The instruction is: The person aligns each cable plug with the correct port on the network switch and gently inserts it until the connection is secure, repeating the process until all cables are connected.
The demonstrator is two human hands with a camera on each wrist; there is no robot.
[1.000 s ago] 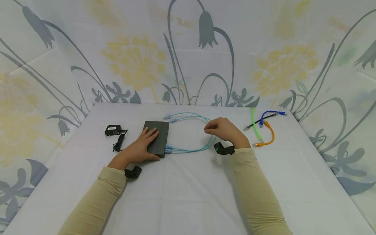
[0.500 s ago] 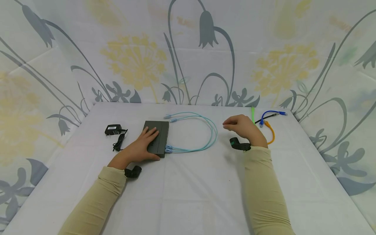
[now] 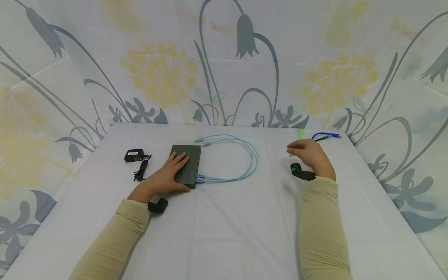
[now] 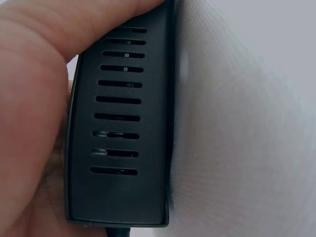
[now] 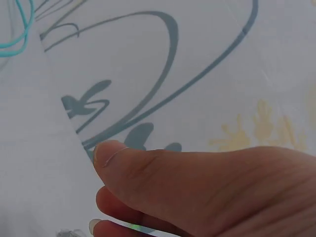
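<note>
In the head view my left hand point(image 3: 167, 176) rests on a dark grey network switch point(image 3: 190, 163), its fingers spread over the top and its thumb along the near edge. The left wrist view shows the switch's slotted side point(image 4: 118, 108) beside the thumb. Light-blue Ethernet cables point(image 3: 254, 155) are plugged into the switch's right side and loop back to loose plugs behind. My right hand point(image 3: 312, 155) hovers over the short patch cables at the right, its fingers bent and nothing seen in them. It partly hides a green cable point(image 3: 300, 133), a blue cable point(image 3: 323, 133) and a black cable point(image 3: 321, 138).
A black power adapter point(image 3: 134, 155) with a bundled cord point(image 3: 141, 170) lies left of the switch. The white-covered table point(image 3: 224, 229) meets a floral cloth backdrop point(image 3: 224, 77) at its far edge.
My right hand has moved right, from the light-blue loop to above the patch cables, and now covers the orange one. The left hand stays on the switch.
</note>
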